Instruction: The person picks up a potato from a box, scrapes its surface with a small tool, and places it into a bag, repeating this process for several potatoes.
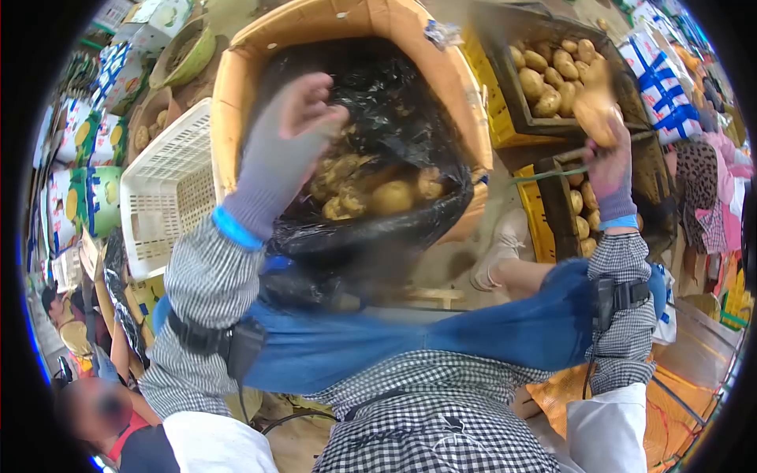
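Note:
My left hand [296, 138], in a grey glove with bare fingertips, hovers over a large cardboard box [236, 87] lined with a black plastic bag [394, 87]. Its fingers are apart and slightly curled, and nothing shows in them. Several potatoes [392, 198] lie in the bag below it, some with dirt or peeling skin. Out to the right, my right hand [610, 162], gloved the same way, is closed on a potato [595, 114], which is blurred. This hand is above the edge between two dark-lined crates. A thin green strip [550, 174] extends leftward from near the right hand.
The upper right crate [516, 130] holds many potatoes [556, 75]; the lower crate [544, 229] holds several more. A white plastic basket [150, 205] stands left of the box. A green basket [183, 55] is behind. A person [102, 410] is at lower left.

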Demonstrator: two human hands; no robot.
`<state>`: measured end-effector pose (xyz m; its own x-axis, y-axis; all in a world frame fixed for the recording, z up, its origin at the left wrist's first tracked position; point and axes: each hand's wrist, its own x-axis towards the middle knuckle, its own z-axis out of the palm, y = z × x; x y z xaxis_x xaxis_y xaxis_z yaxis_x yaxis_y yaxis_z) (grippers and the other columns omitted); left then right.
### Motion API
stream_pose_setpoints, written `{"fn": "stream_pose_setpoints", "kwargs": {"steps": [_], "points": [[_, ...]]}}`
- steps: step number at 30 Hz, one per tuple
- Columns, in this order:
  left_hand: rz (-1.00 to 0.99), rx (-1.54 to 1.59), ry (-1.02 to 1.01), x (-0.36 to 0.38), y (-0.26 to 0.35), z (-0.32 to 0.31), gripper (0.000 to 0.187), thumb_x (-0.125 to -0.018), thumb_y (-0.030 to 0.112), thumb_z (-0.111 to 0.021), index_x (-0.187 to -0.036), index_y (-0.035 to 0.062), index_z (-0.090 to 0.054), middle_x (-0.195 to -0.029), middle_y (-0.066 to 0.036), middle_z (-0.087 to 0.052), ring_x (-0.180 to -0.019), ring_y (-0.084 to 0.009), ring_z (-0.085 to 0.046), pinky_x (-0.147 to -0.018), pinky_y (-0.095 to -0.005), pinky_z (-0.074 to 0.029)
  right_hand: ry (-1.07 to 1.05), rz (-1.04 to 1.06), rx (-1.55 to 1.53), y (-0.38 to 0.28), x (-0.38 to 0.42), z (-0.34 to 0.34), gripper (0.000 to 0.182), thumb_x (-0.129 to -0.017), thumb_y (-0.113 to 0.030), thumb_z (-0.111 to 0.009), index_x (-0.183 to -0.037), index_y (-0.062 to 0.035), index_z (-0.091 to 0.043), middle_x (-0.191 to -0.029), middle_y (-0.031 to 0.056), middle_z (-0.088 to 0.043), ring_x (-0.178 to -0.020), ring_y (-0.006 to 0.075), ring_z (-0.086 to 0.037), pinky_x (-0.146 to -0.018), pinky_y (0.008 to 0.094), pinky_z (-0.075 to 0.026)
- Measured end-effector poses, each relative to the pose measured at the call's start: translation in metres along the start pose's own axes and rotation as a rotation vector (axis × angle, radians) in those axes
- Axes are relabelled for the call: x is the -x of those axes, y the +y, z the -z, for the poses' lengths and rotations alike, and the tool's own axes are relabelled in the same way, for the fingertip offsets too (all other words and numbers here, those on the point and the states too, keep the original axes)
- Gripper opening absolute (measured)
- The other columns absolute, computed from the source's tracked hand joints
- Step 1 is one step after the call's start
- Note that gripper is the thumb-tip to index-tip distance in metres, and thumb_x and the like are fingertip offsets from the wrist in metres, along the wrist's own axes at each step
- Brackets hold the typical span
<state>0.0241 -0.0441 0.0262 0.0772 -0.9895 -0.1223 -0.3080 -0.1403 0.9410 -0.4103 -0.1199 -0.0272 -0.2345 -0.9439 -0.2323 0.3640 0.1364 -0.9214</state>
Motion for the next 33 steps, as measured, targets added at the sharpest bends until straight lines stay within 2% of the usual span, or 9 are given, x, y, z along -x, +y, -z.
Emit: {"fn": "stream_pose_setpoints", "kwargs": {"steps": [1,4,8,9,10,17,26,29,33], "points": [[0.107,-0.081,-0.06,-0.01,-0.003,0.003,0.048,-0.088,0.014,-0.067,-0.132,0.0044,-0.05,-0.12,-0.009,-0.056,-0.105,-0.0165,-0.058,-0.09,-0.0277,-0.047,0.001,0.246,0.222,0.024,-0.017,0.046,0.036,-0.094,-0.032,-0.056,-0.126,-0.0179,-0.054,-0.102,0.0002,-0.057,-0.071,0.0094,-0.046,-0.061,0.0212,-0.039],[-0.134,-0.661,-0.407,-0.031,-0.041,-0.013,0.05,-0.087,0.032,-0.066,-0.127,0.0047,-0.053,-0.112,-0.018,-0.061,-0.099,-0.0268,-0.062,-0.087,-0.0337,-0.049,0.502,-0.144,0.252,0.036,-0.018,0.096,0.034,-0.095,-0.035,-0.051,-0.124,-0.0189,-0.058,-0.113,-0.0017,-0.053,-0.078,0.0092,-0.043,-0.063,0.0199,-0.04],[-0.162,-0.852,-0.888,-0.025,0.009,-0.075,0.062,-0.086,0.046,-0.057,-0.125,-0.0028,-0.053,-0.12,-0.028,-0.059,-0.112,-0.0399,-0.057,-0.096,-0.0418,-0.045,0.514,-0.265,0.68,0.082,-0.029,0.189,0.032,-0.095,-0.029,-0.049,-0.124,-0.0176,-0.056,-0.113,0.0012,-0.055,-0.077,0.0109,-0.048,-0.059,0.0213,-0.042],[0.104,-0.752,-0.806,-0.037,-0.023,-0.099,0.067,-0.086,0.048,-0.055,-0.128,-0.0046,-0.051,-0.12,-0.029,-0.058,-0.114,-0.0409,-0.056,-0.099,-0.0424,-0.043,0.515,-0.269,0.7,0.085,-0.027,0.19,0.032,-0.095,-0.028,-0.05,-0.124,-0.0173,-0.056,-0.112,0.0016,-0.056,-0.076,0.0113,-0.048,-0.058,0.022,-0.042],[-0.053,-0.682,-0.815,-0.04,-0.055,-0.108,0.067,-0.084,0.045,-0.059,-0.128,-0.0053,-0.05,-0.121,-0.029,-0.059,-0.114,-0.0399,-0.057,-0.098,-0.0417,-0.044,0.517,-0.276,0.687,0.09,-0.025,0.19,0.031,-0.094,-0.027,-0.051,-0.123,-0.0169,-0.056,-0.11,0.0021,-0.057,-0.074,0.0116,-0.049,-0.057,0.0226,-0.043],[0.275,-0.704,-0.739,-0.053,-0.056,-0.153,0.051,-0.084,0.034,-0.065,-0.111,-0.0075,-0.056,-0.104,-0.025,-0.064,-0.095,-0.0304,-0.064,-0.083,-0.0374,-0.05,0.303,-0.263,-0.176,0.063,-0.03,0.091,0.03,-0.09,-0.016,-0.057,-0.12,-0.0141,-0.057,-0.099,0.0054,-0.063,-0.062,0.0142,-0.053,-0.051,0.027,-0.046],[0.291,0.202,-0.443,-0.024,-0.045,-0.068,0.033,-0.088,0.029,-0.068,-0.108,0.0026,-0.064,-0.1,-0.007,-0.067,-0.091,-0.0159,-0.063,-0.08,-0.0296,-0.052,-0.124,-0.014,0.09,-0.035,0.087,-0.078,0.051,-0.089,-0.01,-0.057,-0.139,-0.0089,-0.046,-0.099,0.0075,-0.066,-0.056,0.0091,-0.053,-0.047,0.0229,-0.045],[0.562,0.595,-0.461,-0.006,-0.023,-0.02,0.032,-0.089,0.024,-0.062,-0.117,0.0073,-0.056,-0.099,-0.006,-0.067,-0.088,-0.0199,-0.067,-0.08,-0.0372,-0.056,-0.253,-0.02,0.265,-0.036,0.11,-0.109,0.048,-0.093,-0.014,-0.053,-0.139,-0.0023,-0.045,-0.095,0.0068,-0.065,-0.057,0.0069,-0.052,-0.046,0.0206,-0.043],[0.438,1.056,-0.457,0.028,-0.002,-0.01,0.046,-0.092,0.028,-0.057,-0.131,0.0043,-0.049,-0.118,-0.015,-0.062,-0.106,-0.0302,-0.063,-0.095,-0.0482,-0.049,-0.478,-0.002,0.305,-0.008,0.132,-0.147,0.044,-0.096,-0.011,-0.049,-0.14,-0.0049,-0.046,-0.09,0.0058,-0.063,-0.057,0.0042,-0.05,-0.045,0.0184,-0.04]]}}
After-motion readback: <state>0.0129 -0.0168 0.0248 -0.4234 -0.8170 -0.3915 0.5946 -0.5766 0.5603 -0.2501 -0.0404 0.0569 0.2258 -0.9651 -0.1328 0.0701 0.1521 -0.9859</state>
